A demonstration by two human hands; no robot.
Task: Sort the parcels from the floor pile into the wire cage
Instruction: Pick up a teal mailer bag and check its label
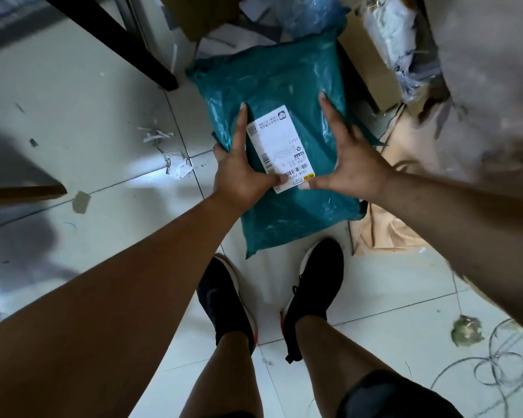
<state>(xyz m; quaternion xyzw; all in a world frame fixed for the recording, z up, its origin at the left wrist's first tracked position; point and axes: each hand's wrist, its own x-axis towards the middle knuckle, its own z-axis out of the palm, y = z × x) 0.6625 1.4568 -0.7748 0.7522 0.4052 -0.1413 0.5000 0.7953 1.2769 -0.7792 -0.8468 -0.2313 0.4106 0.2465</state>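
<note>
A teal plastic mailer parcel (278, 86) with a white shipping label (280, 143) is held up in front of me, above the floor and my feet. My left hand (239, 173) grips its left edge, thumb on the label and fingers under the bag. My right hand (347, 164) presses on the right side with fingers spread and its thumb at the label's lower corner. The wire cage is not in view.
More parcels lie beyond: a cardboard box (372, 67), a white bag (396, 34), a blue plastic bag (311, 10), brown paper wrapping (387, 227). A dark table leg (127, 46) slants at upper left. Paper scraps (175, 167) and loose wire (495, 363) litter the tiled floor.
</note>
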